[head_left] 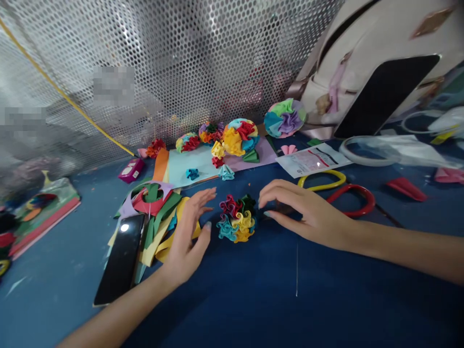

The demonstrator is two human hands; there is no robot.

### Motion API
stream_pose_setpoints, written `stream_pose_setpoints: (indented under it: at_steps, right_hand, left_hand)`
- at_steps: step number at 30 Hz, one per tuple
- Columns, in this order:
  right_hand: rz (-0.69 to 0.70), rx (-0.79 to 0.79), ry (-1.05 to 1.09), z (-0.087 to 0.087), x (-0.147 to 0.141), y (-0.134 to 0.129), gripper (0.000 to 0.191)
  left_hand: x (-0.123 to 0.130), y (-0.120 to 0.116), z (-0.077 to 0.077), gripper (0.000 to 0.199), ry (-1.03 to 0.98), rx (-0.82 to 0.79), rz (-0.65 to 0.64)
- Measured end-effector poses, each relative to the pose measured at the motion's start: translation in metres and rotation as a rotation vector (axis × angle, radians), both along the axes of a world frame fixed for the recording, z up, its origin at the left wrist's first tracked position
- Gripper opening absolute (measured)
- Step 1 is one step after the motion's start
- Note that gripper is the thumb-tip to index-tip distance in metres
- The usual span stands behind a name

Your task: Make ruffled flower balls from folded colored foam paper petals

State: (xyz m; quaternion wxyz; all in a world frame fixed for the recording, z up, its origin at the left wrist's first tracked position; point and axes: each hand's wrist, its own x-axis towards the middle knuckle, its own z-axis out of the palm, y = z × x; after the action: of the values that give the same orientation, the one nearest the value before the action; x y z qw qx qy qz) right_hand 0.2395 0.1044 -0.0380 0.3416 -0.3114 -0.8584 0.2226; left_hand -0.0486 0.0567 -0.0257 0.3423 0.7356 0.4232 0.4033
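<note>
Left hand (186, 237) is held open above the blue tabletop (290, 299), fingers spread and lifted, thumb tip just beside the left edge of a folded-paper rosette ball (237, 218); nothing is pinched. Right hand (304, 212) is held loosely curved, fingers close together, fingertips just beside the ball's upper right side; no grip is shown, and whether the palm rests on the tabletop cannot be told. The ball is placed at lower centre of the frame, between both hands, its petals teal, yellow, crimson and dark green. Its outline is roughly round, so no clear long axis is made out. Neither hand is clearly nearer, though the right fingertips may be closer by a little.

Loose coloured paper strips (159, 227) are heaped left of the left hand, with a black smartphone (119, 258) laid beside them. Stacked paper sheets (203, 166) and larger paper balls (240, 137) are seen at upper centre. Yellow and red plastic rings (351, 200) lie at right, below a printed leaflet (311, 159). Perforated metal mesh (181, 63) fills the upper left
</note>
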Motion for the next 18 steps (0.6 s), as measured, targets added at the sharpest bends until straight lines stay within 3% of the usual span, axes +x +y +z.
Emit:
stream_pose_setpoints:
  at_steps: [3, 8, 12, 18]
  right_hand:
    - [0.021, 0.026, -0.027, -0.0011, -0.0001, 0.0005, 0.021]
    - [0.113, 0.066, -0.032, 0.0008, -0.0006, -0.0013, 0.037]
    - [0.182, 0.075, -0.020, 0.0030, -0.0005, -0.0047, 0.048]
    - [0.227, 0.078, 0.007, 0.0036, 0.0007, -0.0095, 0.055]
  left_hand:
    - [0.0012, 0.0006, 0.0022, 0.061, 0.042, -0.069, -0.063]
    - [0.0007, 0.0036, 0.0017, 0.073, 0.142, -0.188, -0.061]
    - [-0.0005, 0.0044, 0.0003, 0.061, 0.079, -0.168, -0.034]
    - [0.0006, 0.0054, 0.0046, 0.058, 0.104, -0.129, 0.023]
